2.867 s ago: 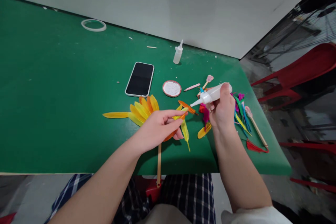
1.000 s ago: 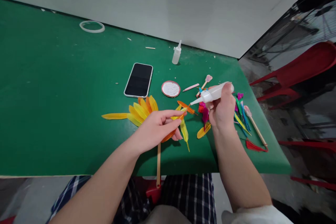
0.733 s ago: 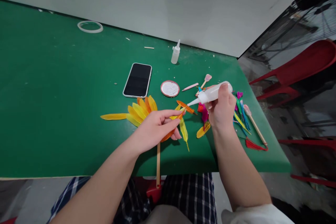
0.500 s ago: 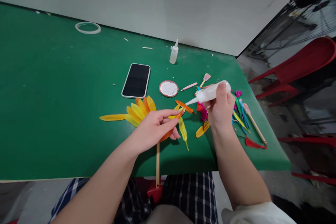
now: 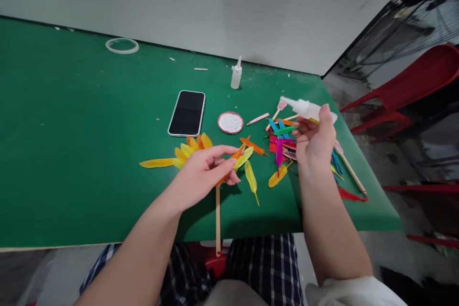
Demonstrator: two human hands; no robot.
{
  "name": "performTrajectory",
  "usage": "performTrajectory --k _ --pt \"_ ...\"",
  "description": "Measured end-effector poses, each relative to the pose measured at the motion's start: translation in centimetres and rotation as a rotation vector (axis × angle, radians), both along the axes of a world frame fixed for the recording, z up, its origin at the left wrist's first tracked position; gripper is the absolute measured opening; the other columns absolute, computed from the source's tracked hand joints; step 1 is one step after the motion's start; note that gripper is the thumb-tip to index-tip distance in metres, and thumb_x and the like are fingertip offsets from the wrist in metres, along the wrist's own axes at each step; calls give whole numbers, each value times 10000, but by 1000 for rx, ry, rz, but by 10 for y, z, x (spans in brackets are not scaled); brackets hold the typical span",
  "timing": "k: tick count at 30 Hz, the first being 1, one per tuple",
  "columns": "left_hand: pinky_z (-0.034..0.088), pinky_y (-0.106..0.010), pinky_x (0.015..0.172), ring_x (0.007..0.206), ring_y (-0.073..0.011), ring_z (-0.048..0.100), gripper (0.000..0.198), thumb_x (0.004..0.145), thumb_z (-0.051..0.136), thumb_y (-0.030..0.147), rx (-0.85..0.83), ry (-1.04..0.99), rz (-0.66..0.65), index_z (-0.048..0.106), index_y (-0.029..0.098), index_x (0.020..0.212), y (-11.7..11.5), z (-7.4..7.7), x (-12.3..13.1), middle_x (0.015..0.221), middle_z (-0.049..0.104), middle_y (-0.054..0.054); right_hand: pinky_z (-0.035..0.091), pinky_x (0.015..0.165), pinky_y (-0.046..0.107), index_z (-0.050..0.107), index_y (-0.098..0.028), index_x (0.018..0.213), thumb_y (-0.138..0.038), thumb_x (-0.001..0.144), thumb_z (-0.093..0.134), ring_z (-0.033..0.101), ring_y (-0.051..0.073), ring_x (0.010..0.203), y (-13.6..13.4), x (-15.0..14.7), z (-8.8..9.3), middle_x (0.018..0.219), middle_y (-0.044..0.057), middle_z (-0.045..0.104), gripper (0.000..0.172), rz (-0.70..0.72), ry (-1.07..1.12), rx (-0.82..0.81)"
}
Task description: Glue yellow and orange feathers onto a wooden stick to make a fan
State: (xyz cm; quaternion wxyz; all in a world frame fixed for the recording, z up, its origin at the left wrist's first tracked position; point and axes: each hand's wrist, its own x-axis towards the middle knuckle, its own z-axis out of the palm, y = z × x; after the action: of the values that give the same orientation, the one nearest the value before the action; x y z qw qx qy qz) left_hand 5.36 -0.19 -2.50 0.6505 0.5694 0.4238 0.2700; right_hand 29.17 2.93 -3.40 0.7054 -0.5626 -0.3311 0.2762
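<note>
My left hand [image 5: 211,169] pinches an orange feather [image 5: 239,152] between thumb and fingers, over a fan of yellow and orange feathers [image 5: 189,147]. A wooden stick [image 5: 218,220] runs from beneath that fan past the table's front edge. In my right hand [image 5: 317,141] is a white squeeze bottle [image 5: 310,110], tilted with its nozzle pointing left, above a pile of coloured feathers [image 5: 281,146]. A yellow-green feather [image 5: 251,181] and an orange feather [image 5: 254,146] lie on the table just right of my left hand.
A phone [image 5: 187,113] lies behind the fan. Behind the round white-filled lid [image 5: 230,123] stands a small dropper bottle [image 5: 236,75]. Pink tweezers [image 5: 258,119] rest beside the lid. A clear ring [image 5: 122,46] lies far left; a red chair [image 5: 409,91] stands at right.
My right hand has moved right and slightly up with the squeeze bottle, taking its nozzle away from the feather in my left hand. The left hand keeps its pinch, shifted slightly left.
</note>
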Motion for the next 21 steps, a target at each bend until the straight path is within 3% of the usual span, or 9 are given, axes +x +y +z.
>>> performTrajectory --k 3,7,10,14,21 --pt "506 -270 653 686 -140 628 232 806 515 356 193 114 75 610 203 953 2 -2 -5 747 675 -18 491 579 271 517 -259 936 -430 714 564 623 139 760 0 -4 1 917 11 634 284 128 9 11" --pt "459 -326 782 886 -171 570 162 780 556 312 691 307 247 672 209 823 8 -2 -13 955 618 -39 486 801 333 517 -246 955 -315 670 626 582 180 984 2 -18 -9 1040 26 623 313 306 -114 -17" --pt "439 -321 727 832 -163 528 140 765 580 297 946 437 360 690 232 820 11 -3 -18 856 588 -26 471 834 352 475 -247 974 -307 694 610 582 182 985 5 -28 -23 1023 27 632 317 409 -224 -74" --pt "399 -326 700 724 -159 499 135 770 581 290 1064 506 354 690 250 839 10 -6 -21 661 602 0 447 838 372 439 -244 976 -333 694 621 588 185 930 8 -36 -38 1007 31 621 348 437 -475 -156" --pt "364 -366 821 869 -189 547 183 791 550 239 1126 513 240 675 272 921 6 -11 -22 775 665 -12 404 784 393 476 -208 935 -394 672 640 528 227 914 14 -32 -47 975 70 578 361 331 -872 -276"
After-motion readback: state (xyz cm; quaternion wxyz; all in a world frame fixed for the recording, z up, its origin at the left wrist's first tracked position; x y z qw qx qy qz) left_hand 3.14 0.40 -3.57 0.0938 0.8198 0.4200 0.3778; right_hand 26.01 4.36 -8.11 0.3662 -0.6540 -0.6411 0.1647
